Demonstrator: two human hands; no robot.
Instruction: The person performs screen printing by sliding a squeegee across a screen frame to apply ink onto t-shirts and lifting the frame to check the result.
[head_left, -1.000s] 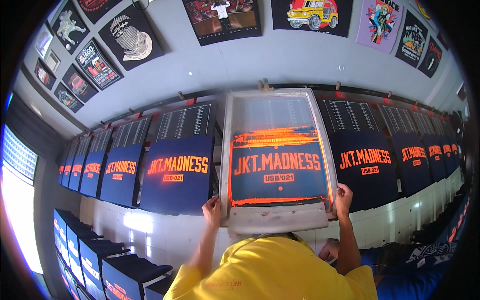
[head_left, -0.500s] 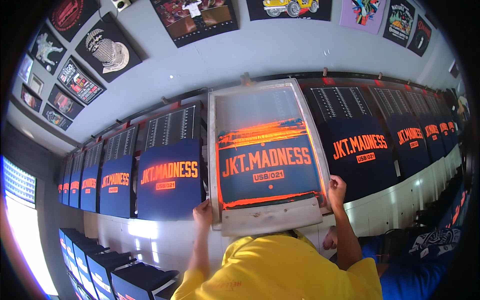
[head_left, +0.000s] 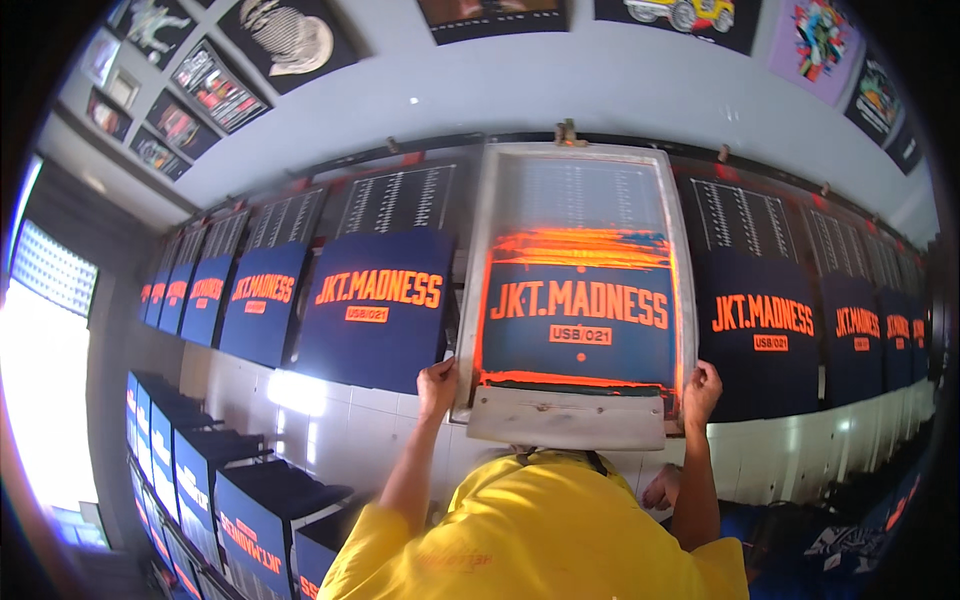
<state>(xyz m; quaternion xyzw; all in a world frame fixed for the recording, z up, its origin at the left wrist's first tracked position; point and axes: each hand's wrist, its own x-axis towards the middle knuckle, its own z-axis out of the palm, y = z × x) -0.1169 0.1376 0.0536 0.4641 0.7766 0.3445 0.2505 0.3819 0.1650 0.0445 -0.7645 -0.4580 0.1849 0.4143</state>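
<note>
By the near sides of the screen frame (head_left: pixel 610 152), left hand (head_left: pixel 437 389) and right hand (head_left: pixel 702 394) half-curled; can't tell if gripping. Pale board (head_left: pixel 565 420) between.

- Grey wall (head_left: pixel 490 85) in front of me
- Blk panel (head_left: pixel 285 38) w/ pale print, upper L on wall
- Lilac panel (head_left: pixel 815 60), multicol. print, upper R
- V. bright window (head_left: pixel 45 370) far to my L, blinds (head_left: pixel 55 258) up top
- Pale floor (head_left: pixel 385 408), glare on it
- Dark cloth (head_left: pixel 848 545) w/ white pattern, low R of me, blurry

The screen (head_left: pixel 575 190) lies free beyond the blocking squeegee (head_left: pixel 566 418).
</note>
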